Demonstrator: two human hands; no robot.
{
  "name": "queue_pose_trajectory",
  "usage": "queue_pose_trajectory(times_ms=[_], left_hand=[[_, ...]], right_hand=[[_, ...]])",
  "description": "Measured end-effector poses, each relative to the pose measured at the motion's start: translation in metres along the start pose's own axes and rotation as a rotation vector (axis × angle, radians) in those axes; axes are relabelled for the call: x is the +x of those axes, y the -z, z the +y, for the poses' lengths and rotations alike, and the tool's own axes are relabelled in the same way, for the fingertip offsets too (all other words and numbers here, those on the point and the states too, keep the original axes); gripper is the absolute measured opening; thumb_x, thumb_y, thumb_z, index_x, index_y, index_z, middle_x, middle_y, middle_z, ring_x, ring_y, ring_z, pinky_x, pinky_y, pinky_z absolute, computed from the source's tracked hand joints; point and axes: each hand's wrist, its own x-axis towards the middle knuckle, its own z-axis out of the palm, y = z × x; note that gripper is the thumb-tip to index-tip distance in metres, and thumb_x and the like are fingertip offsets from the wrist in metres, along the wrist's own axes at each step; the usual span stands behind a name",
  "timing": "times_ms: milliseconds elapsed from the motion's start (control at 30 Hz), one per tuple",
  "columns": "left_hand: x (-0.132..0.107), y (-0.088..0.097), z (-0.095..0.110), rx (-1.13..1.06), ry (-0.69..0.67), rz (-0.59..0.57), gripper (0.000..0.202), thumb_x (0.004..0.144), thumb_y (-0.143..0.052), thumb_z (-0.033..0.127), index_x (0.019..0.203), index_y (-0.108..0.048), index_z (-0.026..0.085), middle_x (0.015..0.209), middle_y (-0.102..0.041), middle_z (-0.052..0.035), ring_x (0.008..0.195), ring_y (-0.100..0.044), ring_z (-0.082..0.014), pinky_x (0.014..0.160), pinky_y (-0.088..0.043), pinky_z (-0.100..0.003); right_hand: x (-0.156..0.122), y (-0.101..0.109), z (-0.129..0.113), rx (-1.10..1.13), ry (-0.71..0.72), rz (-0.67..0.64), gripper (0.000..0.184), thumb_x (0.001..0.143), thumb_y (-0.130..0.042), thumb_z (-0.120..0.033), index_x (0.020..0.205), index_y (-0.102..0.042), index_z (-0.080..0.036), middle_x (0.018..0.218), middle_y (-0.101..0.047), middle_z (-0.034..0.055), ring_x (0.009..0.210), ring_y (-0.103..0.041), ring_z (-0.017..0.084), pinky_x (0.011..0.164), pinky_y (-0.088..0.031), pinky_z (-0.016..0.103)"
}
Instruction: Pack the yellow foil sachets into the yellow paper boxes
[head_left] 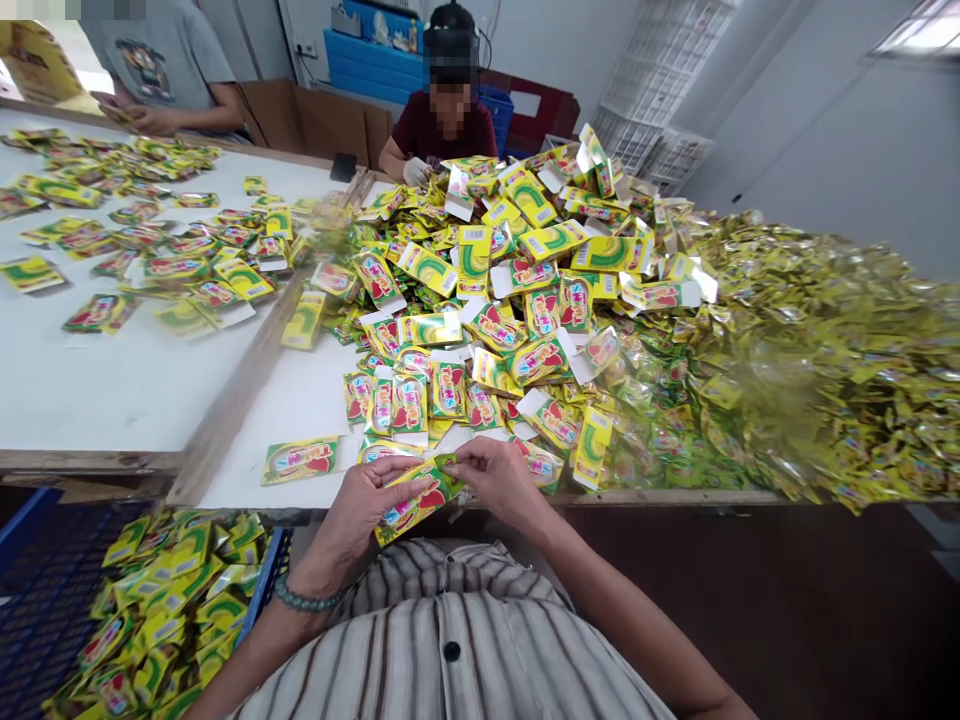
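A yellow-green printed card packet (417, 501) sits between both my hands at the near table edge. My left hand (364, 512) grips its lower left part with fingers curled round it. My right hand (496, 477) pinches its upper right end. Just beyond lies a big heap of the same card packets (487, 300) on the white table (292, 400). To the right spreads a mound of small yellow foil sachets (810, 350).
A blue crate (37, 580) at lower left holds several finished packets (165, 610). More packets are scattered on the left table (112, 380). One person sits at the far side; another person in a grey shirt stands at the far left.
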Motion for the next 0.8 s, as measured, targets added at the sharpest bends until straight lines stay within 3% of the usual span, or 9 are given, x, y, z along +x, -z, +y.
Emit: queue_pose_trajectory(times_ms=[67,200,300,367,467,567,633,700,800], left_hand=[[-0.001,-0.001,0.001,0.015,-0.015,0.005,0.040,0.052,-0.089,0.031,0.086,-0.075,0.016,0.084,-0.076,-0.0027,0.073,-0.070,-0.0171,0.069,-0.057,-0.025],[-0.002,-0.002,0.001,0.048,-0.043,0.011,0.037,0.055,-0.087,0.033,0.086,-0.075,0.016,0.083,-0.076,-0.0029,0.071,-0.069,-0.0174,0.067,-0.056,-0.026],[0.000,-0.001,0.000,0.085,-0.074,-0.001,0.035,0.058,-0.085,0.033,0.087,-0.075,0.016,0.083,-0.075,-0.0034,0.072,-0.069,-0.0174,0.067,-0.055,-0.025],[0.003,0.002,-0.002,0.088,-0.078,0.011,0.035,0.058,-0.085,0.032,0.087,-0.074,0.016,0.084,-0.076,-0.0034,0.073,-0.069,-0.0174,0.067,-0.055,-0.025],[0.004,0.005,-0.003,0.053,-0.040,0.017,0.039,0.056,-0.086,0.033,0.088,-0.073,0.016,0.083,-0.076,-0.0038,0.073,-0.069,-0.0187,0.069,-0.054,-0.026],[0.000,0.002,-0.004,0.042,0.019,-0.063,0.040,0.063,-0.080,0.041,0.094,-0.071,0.017,0.084,-0.076,-0.0043,0.074,-0.070,-0.0213,0.070,-0.055,-0.029],[-0.004,0.001,-0.004,0.167,0.036,-0.142,0.043,0.068,-0.075,0.046,0.101,-0.070,0.019,0.093,-0.075,-0.0052,0.083,-0.070,-0.0241,0.077,-0.054,-0.032],[-0.004,0.006,-0.001,0.399,0.026,-0.220,0.048,0.067,-0.074,0.049,0.104,-0.070,0.019,0.098,-0.075,-0.0058,0.092,-0.068,-0.0275,0.082,-0.053,-0.035],[0.008,0.036,0.024,0.636,-0.008,-0.139,0.055,0.061,-0.075,0.056,0.099,-0.072,0.016,0.089,-0.075,-0.0073,0.084,-0.068,-0.0302,0.075,-0.054,-0.037]], right_hand=[[-0.003,-0.005,-0.002,0.069,-0.011,-0.009,0.004,0.074,-0.068,-0.021,0.073,-0.065,-0.017,0.061,-0.060,-0.0028,0.057,-0.051,0.010,0.055,-0.035,0.021],[-0.010,-0.005,-0.009,0.215,-0.051,-0.106,0.016,0.084,-0.058,-0.030,0.096,-0.058,-0.019,0.063,-0.064,-0.0035,0.051,-0.049,0.010,0.051,-0.034,0.020],[-0.014,-0.004,-0.015,0.234,-0.028,-0.203,0.020,0.087,-0.055,-0.035,0.101,-0.051,-0.021,0.062,-0.062,-0.0053,0.048,-0.043,0.009,0.049,-0.031,0.019],[-0.016,-0.006,-0.017,0.308,-0.032,-0.222,0.027,0.085,-0.058,-0.038,0.103,-0.047,-0.022,0.069,-0.065,-0.0039,0.052,-0.047,0.009,0.050,-0.035,0.019],[-0.016,-0.014,-0.016,0.355,-0.009,-0.141,0.033,0.084,-0.060,-0.035,0.110,-0.042,-0.023,0.078,-0.067,-0.0020,0.061,-0.055,0.011,0.057,-0.041,0.021],[-0.013,-0.022,-0.014,0.265,0.026,-0.117,0.031,0.085,-0.056,-0.025,0.113,-0.043,-0.024,0.066,-0.061,-0.0064,0.056,-0.051,0.011,0.055,-0.039,0.021],[-0.011,-0.023,-0.014,0.288,0.016,-0.144,0.032,0.084,-0.054,-0.021,0.114,-0.043,-0.024,0.064,-0.060,-0.0074,0.054,-0.050,0.011,0.054,-0.039,0.021],[-0.013,-0.019,-0.012,0.338,0.033,-0.122,0.033,0.084,-0.056,-0.022,0.114,-0.044,-0.024,0.076,-0.066,-0.0038,0.063,-0.058,0.013,0.060,-0.044,0.023],[-0.023,-0.002,0.001,0.185,0.101,0.083,0.026,0.085,-0.059,-0.025,0.110,-0.051,-0.022,0.098,-0.069,0.0039,0.090,-0.063,0.017,0.081,-0.047,0.031]])
